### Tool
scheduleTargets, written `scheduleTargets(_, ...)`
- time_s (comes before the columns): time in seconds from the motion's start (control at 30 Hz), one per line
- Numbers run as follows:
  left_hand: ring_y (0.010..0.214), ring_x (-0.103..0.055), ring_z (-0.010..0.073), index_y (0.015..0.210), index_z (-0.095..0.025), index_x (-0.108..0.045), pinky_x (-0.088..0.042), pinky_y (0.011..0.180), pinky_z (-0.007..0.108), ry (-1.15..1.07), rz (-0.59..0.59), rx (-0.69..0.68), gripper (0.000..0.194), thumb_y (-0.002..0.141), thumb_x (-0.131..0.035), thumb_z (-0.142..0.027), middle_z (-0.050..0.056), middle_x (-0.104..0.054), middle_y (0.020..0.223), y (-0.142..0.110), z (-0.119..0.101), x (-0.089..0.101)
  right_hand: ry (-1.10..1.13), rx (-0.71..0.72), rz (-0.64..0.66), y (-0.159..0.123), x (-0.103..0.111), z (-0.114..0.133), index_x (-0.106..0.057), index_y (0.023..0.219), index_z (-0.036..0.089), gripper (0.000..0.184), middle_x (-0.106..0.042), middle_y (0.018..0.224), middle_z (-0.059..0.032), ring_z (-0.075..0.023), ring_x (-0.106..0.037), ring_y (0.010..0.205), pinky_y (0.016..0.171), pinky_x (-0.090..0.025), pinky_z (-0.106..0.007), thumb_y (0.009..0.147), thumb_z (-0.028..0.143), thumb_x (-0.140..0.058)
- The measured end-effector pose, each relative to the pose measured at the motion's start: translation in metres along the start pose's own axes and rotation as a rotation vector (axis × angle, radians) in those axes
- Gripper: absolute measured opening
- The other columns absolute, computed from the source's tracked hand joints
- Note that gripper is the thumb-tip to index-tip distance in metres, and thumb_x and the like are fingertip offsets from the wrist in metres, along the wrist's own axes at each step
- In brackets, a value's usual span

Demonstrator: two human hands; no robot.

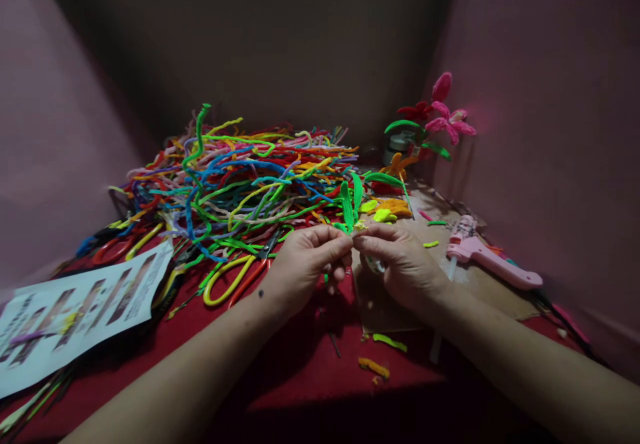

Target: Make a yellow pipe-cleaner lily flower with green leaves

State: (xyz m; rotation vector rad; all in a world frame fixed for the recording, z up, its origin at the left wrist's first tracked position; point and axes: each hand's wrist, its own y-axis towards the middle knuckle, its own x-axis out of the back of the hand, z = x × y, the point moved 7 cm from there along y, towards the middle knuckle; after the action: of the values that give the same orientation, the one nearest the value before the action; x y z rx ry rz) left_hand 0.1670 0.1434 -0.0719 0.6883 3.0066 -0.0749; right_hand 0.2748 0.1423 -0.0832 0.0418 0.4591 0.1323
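Over the front of the table, my left hand (313,261) is closed in a pinch on the base of a pair of green pipe-cleaner leaves (347,205), which stand upright above the fingertips. Close against it, my right hand (403,257) pinches at the same spot. A small yellow pipe-cleaner piece (360,225) shows at its fingertips, partly hidden by the fingers. Just behind the hands lie yellow petals (384,215) and orange petals (393,207). Scissors with yellow and red handles (230,283) rest beside my left wrist.
A large heap of coloured pipe cleaners (260,177) fills the back left. At right, a pink glue gun (493,257) lies on a board (505,297). Pink pipe-cleaner flowers (451,123) stand behind. A printed sheet (90,311) lies left; cut scraps (374,367) lie in front.
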Motion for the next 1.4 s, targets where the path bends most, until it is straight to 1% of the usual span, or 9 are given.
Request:
scheduleTargets(0.13, 0.052, -0.050, 0.0067, 0.073, -0.014, -0.059, -0.042, 0.051, 0.018, 0.306, -0.225, -0.219, 0.012, 0.075, -0.062, -0.025, -0.002, -0.058, 0.062, -0.008, -0.015, 0.005, 0.023, 0.007, -0.043, -0.001, 0.001, -0.001, -0.070, 0.065, 0.020, 0.007, -0.065, 0.063, 0.0032, -0.0087, -0.054, 0.060, 0.063, -0.041, -0.024, 0.061, 0.016, -0.071)
scheduleTargets(0.27, 0.057, -0.051, 0.0070, 0.072, -0.014, -0.062, -0.042, 0.058, 0.017, 0.477, -0.295, -0.360, 0.009, 0.076, -0.060, -0.022, -0.002, -0.058, 0.061, -0.016, -0.024, 0.005, -0.007, 0.026, -0.038, -0.002, 0.001, 0.001, -0.070, 0.066, 0.020, 0.007, -0.066, 0.066, 0.0025, -0.0094, -0.056, 0.064, 0.068, -0.042, -0.025, 0.061, 0.016, -0.072)
scheduleTargets(0.53, 0.044, -0.050, 0.0062, 0.070, -0.014, -0.058, -0.038, 0.043, 0.017, 0.164, -0.090, -0.160, 0.019, 0.083, -0.051, -0.025, -0.003, -0.057, 0.055, -0.009, -0.012, 0.001, -0.008, -0.019, 0.035, -0.002, -0.003, 0.000, -0.071, 0.069, 0.022, 0.008, -0.067, 0.071, 0.0028, -0.0101, -0.057, 0.067, 0.069, -0.042, -0.026, 0.062, 0.018, -0.074)
scheduleTargets(0.67, 0.040, -0.046, 0.0038, 0.068, -0.014, -0.056, -0.035, 0.040, 0.015, 0.099, -0.066, -0.120, 0.022, 0.084, -0.050, -0.028, -0.003, -0.057, 0.054, -0.008, -0.008, 0.000, 0.000, -0.034, 0.105, -0.001, -0.007, -0.002, -0.072, 0.070, 0.022, 0.007, -0.067, 0.071, 0.0015, -0.0112, -0.057, 0.069, 0.073, -0.042, -0.028, 0.064, 0.020, -0.072)
scheduleTargets(0.9, 0.037, -0.045, 0.0041, 0.063, -0.012, -0.055, -0.035, 0.039, 0.016, 0.153, -0.093, -0.112, 0.026, 0.083, -0.051, -0.030, -0.003, -0.055, 0.050, -0.006, -0.009, 0.001, -0.021, 0.000, 0.074, 0.000, -0.002, 0.001, -0.072, 0.068, 0.021, 0.008, -0.066, 0.068, 0.0003, -0.0125, -0.056, 0.069, 0.069, -0.042, -0.026, 0.060, 0.022, -0.074)
scheduleTargets(1.0, 0.046, -0.052, 0.0078, 0.073, -0.013, -0.059, -0.038, 0.042, 0.018, 0.128, -0.091, -0.084, 0.015, 0.076, -0.060, -0.027, -0.001, -0.059, 0.058, -0.003, -0.010, 0.000, -0.006, -0.016, 0.042, 0.001, 0.001, -0.001, -0.071, 0.067, 0.020, 0.007, -0.064, 0.065, 0.0009, -0.0112, -0.054, 0.062, 0.061, -0.041, -0.025, 0.060, 0.022, -0.074)
scheduleTargets(1.1, 0.045, -0.050, 0.0070, 0.070, -0.013, -0.057, -0.039, 0.043, 0.018, 0.144, -0.135, -0.075, 0.012, 0.069, -0.066, -0.022, -0.002, -0.060, 0.057, -0.004, -0.011, 0.002, -0.010, -0.028, 0.027, 0.000, 0.001, -0.002, -0.070, 0.067, 0.019, 0.005, -0.063, 0.065, 0.0010, -0.0100, -0.052, 0.059, 0.058, -0.039, -0.024, 0.063, 0.021, -0.072)
scheduleTargets(1.2, 0.043, -0.048, 0.0064, 0.068, -0.014, -0.056, -0.039, 0.044, 0.018, 0.137, -0.155, -0.060, 0.013, 0.073, -0.062, -0.023, -0.003, -0.056, 0.052, -0.005, -0.010, 0.004, -0.042, -0.010, 0.019, 0.000, 0.002, -0.001, -0.071, 0.069, 0.019, 0.006, -0.065, 0.069, -0.0002, -0.0116, -0.054, 0.065, 0.064, -0.041, -0.025, 0.063, 0.022, -0.072)
scheduleTargets(1.4, 0.038, -0.041, 0.0043, 0.067, -0.014, -0.054, -0.035, 0.034, 0.015, -0.037, -0.038, 0.042, 0.019, 0.077, -0.058, -0.030, -0.005, -0.050, 0.051, -0.003, 0.003, 0.000, -0.094, 0.043, 0.097, -0.002, -0.001, 0.003, -0.072, 0.070, 0.020, 0.005, -0.063, 0.071, -0.0001, -0.0128, -0.054, 0.073, 0.074, -0.040, -0.028, 0.067, 0.023, -0.070)
